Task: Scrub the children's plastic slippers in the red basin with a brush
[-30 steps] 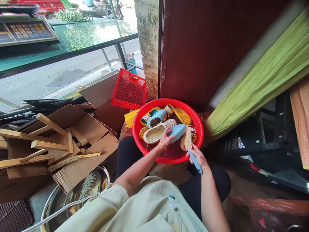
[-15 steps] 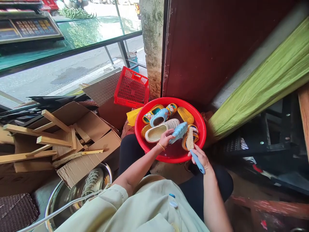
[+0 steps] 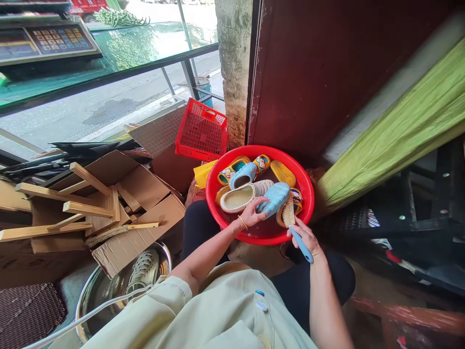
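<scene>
Blue shoe (image 3: 276, 199) lies directly ahead and to the right of my left hand's (image 3: 252, 213) fingertips, held by the end nearest them above the water in the red tub (image 3: 309, 194). Those fingers are bent against that end, slightly parted rather than pressed together; how the thumb sits beneath, I cannot tell. From this grip the long axis slants away to the right, with what looks like the ridged sole turned up.

My right hand (image 3: 307, 238) has its fingers wrapped around the handle of the brush (image 3: 298, 238), pinching close to the neck. Ahead of them and a little left, the pale bristles (image 3: 288, 212) reach the shoe's right side (from my distant seat, I can't say whether they touch it or sit just beside it). The left hand is plainly nearer, since it has hold of the shoe; the right meets it only through the brush. What matters most, I judge, is that angle: brush leaning left, shoe slanting right, the two converging beyond both sets of fingers.

Just left of the left fingertips rests a cream shoe (image 3: 236, 198), and beyond the bristles lies a yellow shoe (image 3: 283, 173).
</scene>
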Motion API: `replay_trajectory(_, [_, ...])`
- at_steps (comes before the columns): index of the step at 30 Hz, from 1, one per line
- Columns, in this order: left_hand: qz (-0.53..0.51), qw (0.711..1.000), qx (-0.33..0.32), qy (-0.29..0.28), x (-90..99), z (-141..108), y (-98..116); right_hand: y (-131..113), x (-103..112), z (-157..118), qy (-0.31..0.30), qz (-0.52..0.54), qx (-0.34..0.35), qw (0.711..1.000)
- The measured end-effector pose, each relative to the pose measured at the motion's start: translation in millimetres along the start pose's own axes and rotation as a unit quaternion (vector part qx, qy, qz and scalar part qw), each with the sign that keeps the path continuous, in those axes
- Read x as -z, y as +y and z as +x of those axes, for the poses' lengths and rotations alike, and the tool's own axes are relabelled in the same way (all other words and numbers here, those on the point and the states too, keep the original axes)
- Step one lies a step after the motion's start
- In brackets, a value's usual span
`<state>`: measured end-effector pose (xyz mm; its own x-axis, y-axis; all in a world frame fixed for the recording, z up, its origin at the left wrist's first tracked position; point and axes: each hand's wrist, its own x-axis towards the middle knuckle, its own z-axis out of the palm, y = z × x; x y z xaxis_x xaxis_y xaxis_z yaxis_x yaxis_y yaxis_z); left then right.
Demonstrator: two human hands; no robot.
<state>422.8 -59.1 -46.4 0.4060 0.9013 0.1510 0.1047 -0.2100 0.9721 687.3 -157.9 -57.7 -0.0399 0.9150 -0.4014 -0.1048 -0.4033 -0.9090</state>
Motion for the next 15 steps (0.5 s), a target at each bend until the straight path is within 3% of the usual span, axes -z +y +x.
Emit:
replay_trajectory(6, [0.094, 0.989, -0.104, -0.056, 1.6, -6.8, 1.1, 3.0, 0.4, -0.1, -0.008, 0.019, 0.002, 1.0])
replay_trajectory(15, [0.209, 0.965, -0.122, -0.096, 3.7, -2.6, 6.6, 0.7, -3.8, -1.9, -0.021, 0.038, 0.01, 0.999])
